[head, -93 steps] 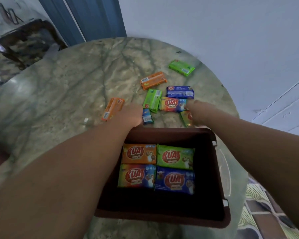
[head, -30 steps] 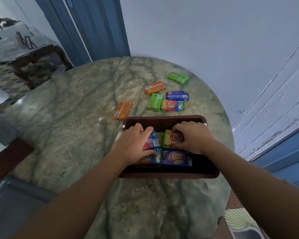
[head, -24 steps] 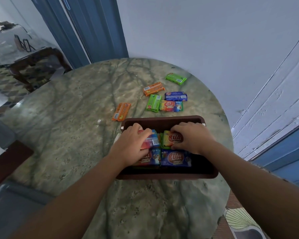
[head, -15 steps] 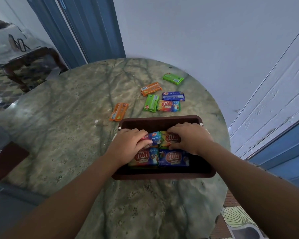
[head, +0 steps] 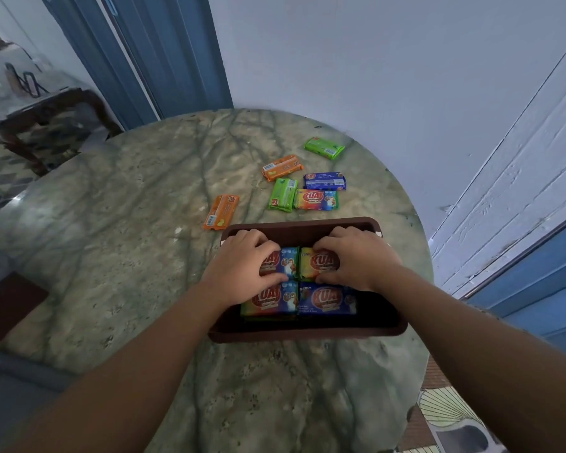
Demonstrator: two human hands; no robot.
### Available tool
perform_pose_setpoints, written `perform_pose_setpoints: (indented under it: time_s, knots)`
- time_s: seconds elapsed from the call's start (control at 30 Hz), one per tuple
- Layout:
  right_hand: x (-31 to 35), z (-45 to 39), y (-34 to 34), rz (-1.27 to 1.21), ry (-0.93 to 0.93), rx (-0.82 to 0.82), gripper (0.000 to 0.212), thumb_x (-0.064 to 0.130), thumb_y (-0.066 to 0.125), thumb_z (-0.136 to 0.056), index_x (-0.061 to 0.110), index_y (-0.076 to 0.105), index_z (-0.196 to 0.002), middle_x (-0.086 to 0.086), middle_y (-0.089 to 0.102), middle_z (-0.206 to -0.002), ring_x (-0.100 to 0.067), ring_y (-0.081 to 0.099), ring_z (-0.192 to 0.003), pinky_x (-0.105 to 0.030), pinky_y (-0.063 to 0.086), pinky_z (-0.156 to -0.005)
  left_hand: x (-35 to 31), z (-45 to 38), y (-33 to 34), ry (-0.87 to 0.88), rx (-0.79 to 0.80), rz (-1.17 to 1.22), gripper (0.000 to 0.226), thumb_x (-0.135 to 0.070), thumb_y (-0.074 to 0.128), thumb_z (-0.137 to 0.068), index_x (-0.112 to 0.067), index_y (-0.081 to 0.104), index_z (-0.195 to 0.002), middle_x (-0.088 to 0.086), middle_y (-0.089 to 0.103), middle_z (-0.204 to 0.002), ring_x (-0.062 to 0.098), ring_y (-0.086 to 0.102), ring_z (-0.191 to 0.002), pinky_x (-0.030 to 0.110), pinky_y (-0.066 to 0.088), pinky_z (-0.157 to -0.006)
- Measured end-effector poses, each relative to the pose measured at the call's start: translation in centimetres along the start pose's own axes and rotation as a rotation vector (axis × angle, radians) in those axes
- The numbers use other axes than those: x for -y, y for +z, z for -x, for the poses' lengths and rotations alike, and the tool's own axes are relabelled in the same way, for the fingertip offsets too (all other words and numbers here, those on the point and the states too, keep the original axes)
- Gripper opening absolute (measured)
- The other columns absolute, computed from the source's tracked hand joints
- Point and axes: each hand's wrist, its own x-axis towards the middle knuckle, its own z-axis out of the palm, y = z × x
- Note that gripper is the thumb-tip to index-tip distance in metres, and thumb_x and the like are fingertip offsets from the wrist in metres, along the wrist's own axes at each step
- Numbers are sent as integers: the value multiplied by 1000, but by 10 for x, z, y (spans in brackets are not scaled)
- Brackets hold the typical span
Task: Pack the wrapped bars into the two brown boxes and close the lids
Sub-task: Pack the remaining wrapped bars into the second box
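A brown box (head: 307,333) stands open on the marble table, with wrapped bars stacked inside. My left hand (head: 242,273) grips a blue bar (head: 288,263) in the box's far left. My right hand (head: 356,259) grips a yellow-green bar (head: 311,264) in the far right. Two more bars lie nearer me in the box: a rainbow one (head: 272,299) and a blue one (head: 327,300). Several loose bars lie on the table beyond the box, among them an orange bar (head: 221,211), a green bar (head: 283,199) and a rainbow bar (head: 316,199).
The round marble table (head: 128,223) has its edge close to the box on the right. A white wall stands behind it and a blue door frame (head: 164,53) at the back left. A dark side table (head: 46,116) stands at far left.
Both hands brought a bar each from the table into the box and lowered them onto the far row. The left hand's blue bar has turned flat, face up.
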Motion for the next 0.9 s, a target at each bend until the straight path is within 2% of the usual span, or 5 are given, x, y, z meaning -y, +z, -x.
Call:
perform_pose_setpoints:
  time_s: [0.23,0.57,0.7,0.8,0.9]
  knots:
    - [-2,-2,1,7,-23,28,65,69,66,-83,45,53,-142,16,55,-137,-17,56,-119,-40,50,-95,-3,-1,-4,21,45,-42,47,-56,65,-91,-37,63,-135,-12,58,-131,14,53,-117,36,36,-102]
    - [-4,-5,6,-16,-34,43,60,74,59,-87,45,57,-140,19,54,-140,-16,53,-122,-43,49,-100,-3,-2,-3,25,52,-49,46,-60,62,-92,-37,66,-131,-11,58,-130,15,53,-116,37,39,-101]
    - [-4,0,7,-80,-32,-137,45,60,48,-100,37,61,-136,11,57,-130,-17,53,-120,-40,47,-100,-5,2,0,0,-40,33,51,-70,57,-89,-35,66,-125,-10,58,-119,14,52,-110,34,43,-94]
    - [-5,1,13,-65,-27,-328,38,46,47,-104,32,59,-137,4,55,-127,-21,51,-117,-44,46,-102,1,0,-1,-74,-171,188,49,-60,65,-89,-27,59,-125,-6,51,-117,13,44,-111,29,38,-90]
    - [-6,-6,12,-20,52,-452,39,38,55,-102,27,56,-140,-4,53,-133,-28,49,-120,-49,42,-107,10,-12,-4,-127,-215,122,53,-55,66,-91,-21,54,-129,1,50,-121,21,43,-114,32,37,-95]
